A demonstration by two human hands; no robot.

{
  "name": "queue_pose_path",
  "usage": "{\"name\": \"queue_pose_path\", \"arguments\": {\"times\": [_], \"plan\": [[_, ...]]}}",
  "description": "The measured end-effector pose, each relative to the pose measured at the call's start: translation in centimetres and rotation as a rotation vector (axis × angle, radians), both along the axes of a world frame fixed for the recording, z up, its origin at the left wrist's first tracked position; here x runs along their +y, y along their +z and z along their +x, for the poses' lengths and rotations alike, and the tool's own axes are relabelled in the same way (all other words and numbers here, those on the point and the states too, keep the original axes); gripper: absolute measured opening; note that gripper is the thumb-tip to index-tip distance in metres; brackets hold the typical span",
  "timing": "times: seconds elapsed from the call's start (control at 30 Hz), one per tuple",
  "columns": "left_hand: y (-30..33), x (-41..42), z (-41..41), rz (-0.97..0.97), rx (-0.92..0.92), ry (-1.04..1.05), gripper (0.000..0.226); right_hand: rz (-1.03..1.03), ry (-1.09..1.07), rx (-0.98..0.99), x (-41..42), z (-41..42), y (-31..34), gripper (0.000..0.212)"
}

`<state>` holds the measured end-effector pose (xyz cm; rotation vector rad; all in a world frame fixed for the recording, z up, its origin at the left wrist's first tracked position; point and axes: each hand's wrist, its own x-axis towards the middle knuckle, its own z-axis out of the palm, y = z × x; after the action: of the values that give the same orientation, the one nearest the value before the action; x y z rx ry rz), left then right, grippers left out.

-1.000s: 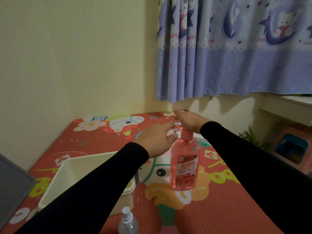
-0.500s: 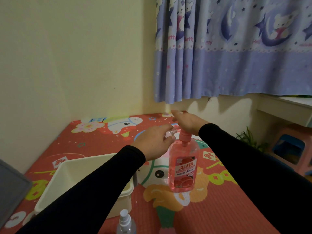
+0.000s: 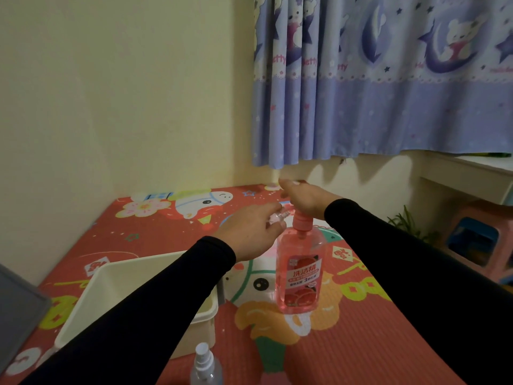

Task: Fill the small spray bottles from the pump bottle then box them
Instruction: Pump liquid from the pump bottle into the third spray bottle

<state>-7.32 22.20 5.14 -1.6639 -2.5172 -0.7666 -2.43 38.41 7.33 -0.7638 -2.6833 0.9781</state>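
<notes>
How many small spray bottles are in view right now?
2: one small clear bottle held in the left hand at the pump bottle's spout; one capped spray bottle standing at the bottom edge. Arms may hide others.

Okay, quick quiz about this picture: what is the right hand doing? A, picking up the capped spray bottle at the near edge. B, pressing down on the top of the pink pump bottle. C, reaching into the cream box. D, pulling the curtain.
B: the right hand lies flat on the pump head of the pink pump bottle, fingers straight.
</notes>
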Motion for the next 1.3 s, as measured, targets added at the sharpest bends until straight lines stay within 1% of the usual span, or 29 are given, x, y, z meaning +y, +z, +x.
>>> {"name": "queue_pose_path", "arguments": {"times": [0.03, 0.13, 0.17, 0.27, 0.37, 0.47, 0.5, 0.57, 0.67, 0.73, 0.8, 0.83, 0.9, 0.97, 1.07, 1.17, 1.23, 1.3], "plan": [[0.2, 0.0, 0.0, -0.011, 0.007, 0.003, 0.032, 0.006, 0.002, 0.006, 0.1, 0.0, 0.1, 0.062], [1.1, -0.2, 0.3, -0.009, 0.030, 0.017, 0.041, 0.042, -0.036, -0.008, 0.3, 0.1, 0.9, 0.089], [1.3, -0.1, 0.4, 0.006, 0.041, 0.021, 0.043, 0.051, -0.035, -0.011, 0.5, 0.1, 1.2, 0.093], [1.4, -0.1, 0.5, 0.018, 0.059, 0.019, 0.044, 0.056, -0.034, -0.005, 0.6, 0.0, 1.3, 0.090], [0.7, -0.1, 0.3, 0.002, 0.040, 0.014, 0.039, 0.016, -0.029, 0.016, 0.2, -0.2, 0.4, 0.083], [-0.1, 0.0, 0.2, 0.011, 0.003, 0.003, 0.032, -0.027, -0.038, 0.016, 0.1, -0.2, -0.2, 0.085], [-0.1, 0.1, 0.1, 0.010, 0.000, 0.002, 0.031, -0.017, -0.039, 0.021, 0.2, -0.2, -0.2, 0.083], [0.3, 0.1, 0.1, -0.007, 0.006, 0.006, 0.035, -0.007, -0.044, 0.044, 0.3, 0.0, 0.1, 0.079], [1.1, 0.0, 0.1, 0.007, 0.033, 0.021, 0.043, -0.011, -0.051, 0.054, 0.4, 0.3, 1.0, 0.086], [1.3, -0.1, 0.1, 0.023, 0.041, 0.024, 0.045, 0.000, -0.043, 0.056, 0.4, 0.3, 1.4, 0.084], [0.9, 0.0, 0.0, 0.028, 0.023, 0.014, 0.046, -0.012, -0.060, 0.050, 0.4, 0.2, 1.1, 0.089], [0.6, 0.1, -0.1, 0.029, 0.007, 0.007, 0.045, -0.032, -0.067, 0.057, 0.6, 0.0, 0.7, 0.087], [-0.3, 0.3, -0.3, 0.036, -0.031, 0.000, 0.043, -0.060, -0.053, 0.072, 0.5, -0.1, 0.0, 0.074], [-0.8, 0.4, -0.3, 0.051, -0.064, 0.005, 0.043, -0.053, -0.033, 0.067, 0.5, -0.1, -0.3, 0.071], [-0.7, 0.4, -0.4, 0.068, -0.074, 0.011, 0.044, -0.031, -0.040, 0.071, 0.5, -0.1, -0.1, 0.074], [0.1, 0.1, -0.3, 0.067, -0.067, -0.001, 0.045, -0.055, -0.025, 0.094, 0.8, 0.1, 0.6, 0.074], [0.4, -0.1, -0.2, 0.079, -0.062, -0.015, 0.045, -0.051, -0.021, 0.090, 0.6, 0.3, 1.1, 0.082], [0.2, -0.1, -0.1, 0.093, -0.061, -0.015, 0.042, -0.041, -0.044, 0.080, 0.4, 0.3, 1.1, 0.096]]}}
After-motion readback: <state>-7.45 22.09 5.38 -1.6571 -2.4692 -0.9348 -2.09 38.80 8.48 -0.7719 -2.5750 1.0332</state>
